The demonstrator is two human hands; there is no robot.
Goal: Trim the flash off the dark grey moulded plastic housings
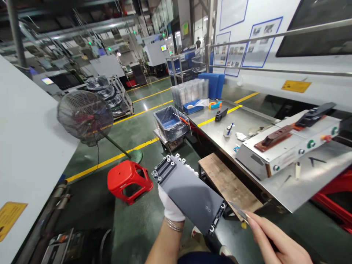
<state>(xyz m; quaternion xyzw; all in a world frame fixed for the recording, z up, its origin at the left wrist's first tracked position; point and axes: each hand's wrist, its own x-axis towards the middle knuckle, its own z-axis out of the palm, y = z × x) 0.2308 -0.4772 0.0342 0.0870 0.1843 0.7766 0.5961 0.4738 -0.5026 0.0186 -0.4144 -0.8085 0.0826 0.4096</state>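
My left hand (171,206), in a white glove with bracelets at the wrist, grips a flat grey rectangular housing (191,194) from beneath. The part is tilted, with its broad smooth face up. Round mounting bosses line its far end, and small black fittings edge its near right end. Glove fabric also shows beyond its far right side. My bare right hand (275,236) pinches a slim knife (239,210), whose thin blade points left toward the housing's near right corner. Whether the blade touches the housing I cannot tell.
Right of me, a metal table (264,190) carries a white control box (291,135) and a small bottle (228,130). A wooden bench (227,183) stands before it. Ahead is a plastic-lined bin (170,123); leftward are a red stool (129,181) and a floor fan (86,117).
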